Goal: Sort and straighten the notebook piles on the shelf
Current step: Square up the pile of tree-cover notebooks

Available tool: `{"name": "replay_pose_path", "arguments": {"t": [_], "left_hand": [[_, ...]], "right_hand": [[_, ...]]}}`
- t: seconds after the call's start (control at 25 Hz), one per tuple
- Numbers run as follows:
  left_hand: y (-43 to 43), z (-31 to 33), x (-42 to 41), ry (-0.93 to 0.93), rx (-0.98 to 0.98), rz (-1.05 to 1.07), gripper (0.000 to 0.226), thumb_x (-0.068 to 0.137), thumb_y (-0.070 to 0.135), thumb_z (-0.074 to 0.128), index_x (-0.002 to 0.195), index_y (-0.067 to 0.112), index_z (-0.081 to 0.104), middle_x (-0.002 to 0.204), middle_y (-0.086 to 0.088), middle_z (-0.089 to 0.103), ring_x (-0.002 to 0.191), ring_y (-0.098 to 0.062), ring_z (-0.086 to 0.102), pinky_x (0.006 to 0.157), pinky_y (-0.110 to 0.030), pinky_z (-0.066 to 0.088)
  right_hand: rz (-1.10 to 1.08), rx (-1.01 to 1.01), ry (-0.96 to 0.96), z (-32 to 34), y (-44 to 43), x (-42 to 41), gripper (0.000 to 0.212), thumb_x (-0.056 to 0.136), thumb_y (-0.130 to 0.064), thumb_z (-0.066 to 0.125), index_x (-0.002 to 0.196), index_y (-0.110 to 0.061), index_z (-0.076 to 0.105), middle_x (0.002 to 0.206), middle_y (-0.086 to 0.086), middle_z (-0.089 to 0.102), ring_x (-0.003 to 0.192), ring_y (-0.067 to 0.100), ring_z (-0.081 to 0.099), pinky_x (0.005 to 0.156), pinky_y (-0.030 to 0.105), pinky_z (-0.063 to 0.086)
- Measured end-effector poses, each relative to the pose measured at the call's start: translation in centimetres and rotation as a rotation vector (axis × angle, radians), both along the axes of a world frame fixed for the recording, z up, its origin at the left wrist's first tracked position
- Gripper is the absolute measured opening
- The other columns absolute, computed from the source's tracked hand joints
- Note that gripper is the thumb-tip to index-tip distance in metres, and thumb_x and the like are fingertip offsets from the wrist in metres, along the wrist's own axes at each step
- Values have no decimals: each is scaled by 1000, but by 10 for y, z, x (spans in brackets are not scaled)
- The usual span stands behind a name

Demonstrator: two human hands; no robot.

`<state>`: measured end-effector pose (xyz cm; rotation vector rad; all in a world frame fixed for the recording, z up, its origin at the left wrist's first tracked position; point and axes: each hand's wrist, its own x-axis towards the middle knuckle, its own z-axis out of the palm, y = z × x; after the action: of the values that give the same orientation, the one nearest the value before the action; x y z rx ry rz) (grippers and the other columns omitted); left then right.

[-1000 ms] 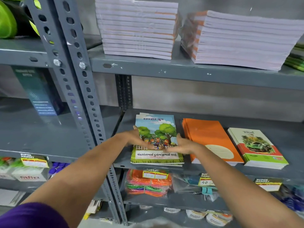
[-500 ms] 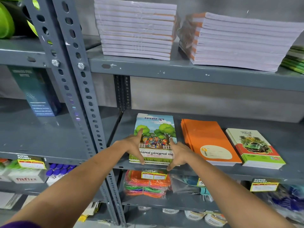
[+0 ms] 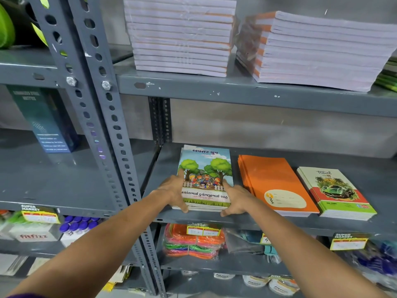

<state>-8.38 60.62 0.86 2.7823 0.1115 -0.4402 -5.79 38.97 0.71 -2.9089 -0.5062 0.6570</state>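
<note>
- Both hands form the grip on a small pile of notebooks (image 3: 205, 179) whose top cover shows cartoon trees and children: the left hand (image 3: 171, 191) presses flat against the pile's left edge, and the right hand (image 3: 236, 197) presses against its right edge.
- Fingers of each hand are nearly straight and spread, pointing toward the back of the shelf, with thumbs curling down at the front corners of the pile. Neither hand closes around anything; the pile is squeezed between the two palms.
- That pile lies flat on the middle grey metal shelf (image 3: 279, 151), close to the front lip and toward the left end of this bay.
- Just beside it to the right lies an orange notebook pile (image 3: 272, 179), slightly fanned, with an oval label near its front.
- Further right sits a third pile with a green car on the cover (image 3: 335, 190), near the orange one.
- On the shelf above, two tall stacks of white-edged notebooks stand side by side: a left stack (image 3: 180, 37) and a right stack (image 3: 322, 52), the right one turned at an angle.
- Below, price tags hang on the shelf edges and a bundle of coloured bands in plastic (image 3: 193, 241) sits on the lower shelf.
</note>
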Motion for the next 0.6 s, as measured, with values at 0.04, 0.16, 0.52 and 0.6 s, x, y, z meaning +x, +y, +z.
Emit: {"name": "replay_pose_path", "arguments": {"t": [0.04, 0.16, 0.52, 0.6], "left_hand": [[0, 1, 0, -9, 3, 5, 123, 51, 32, 95, 145, 12, 18, 113, -7, 60, 103, -27, 61, 84, -33, 52], [-1, 1, -1, -5, 9, 26, 125, 51, 32, 95, 146, 13, 16, 119, -9, 59, 108, -29, 60, 90, -35, 52], [-10, -2, -6, -43, 76, 54, 133, 53, 28, 95, 151, 11, 6, 120, -13, 61, 109, -32, 62, 87, -38, 53], [-10, -3, -6, -52, 70, 61, 130, 53, 28, 95, 149, 10, 9, 118, -13, 61, 107, -32, 62, 85, -38, 54]], "right_hand": [[0, 13, -9, 1, 0, 0, 121, 72, -40, 81, 154, -16, -5, 148, 16, 37, 134, 32, 41, 104, 36, 39], [-11, 32, 4, 0, -1, 2, 119, 73, -37, 81, 155, -17, -3, 148, 16, 38, 134, 32, 41, 105, 36, 39], [-94, 123, -47, -7, -4, -1, 122, 63, -35, 88, 154, -21, 8, 131, 9, 55, 117, 27, 56, 93, 35, 47], [-128, 182, -60, -8, -5, -2, 119, 60, -31, 90, 152, -22, 15, 133, 7, 56, 119, 27, 55, 96, 35, 46]]}}
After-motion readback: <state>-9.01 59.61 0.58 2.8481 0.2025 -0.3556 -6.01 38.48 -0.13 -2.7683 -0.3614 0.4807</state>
